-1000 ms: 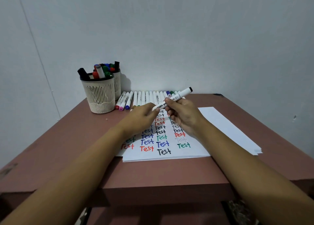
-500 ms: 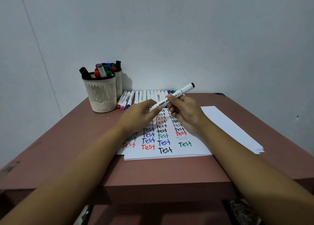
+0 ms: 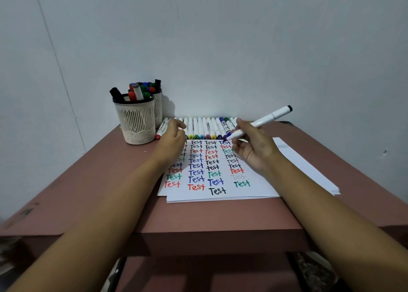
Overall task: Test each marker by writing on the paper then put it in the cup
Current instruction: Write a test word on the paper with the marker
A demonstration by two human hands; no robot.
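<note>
Right hand [image 3: 254,143] is pinching the white marker [image 3: 271,116] between thumb and fingers, low on the barrel. The barrel is slanting up and to the right, black end highest. Its lower end is hanging just above the top right of the paper [image 3: 260,190].

Change against half a second ago: the left hand [image 3: 174,140] is no longer meeting the marker's lower end. It is now sitting apart to the left, over the paper's top left corner, just beside the left end of the row of markers [image 3: 199,126]. Its fingers are curling inward; cannot tell whether they are enclosing a cap.

The marker's lower end is overlapping purple caps in the row, so capped or bare: cannot tell.

Front cup [image 3: 136,124] is standing at the far left of the table [image 3: 99,181], already holding several markers.
</note>
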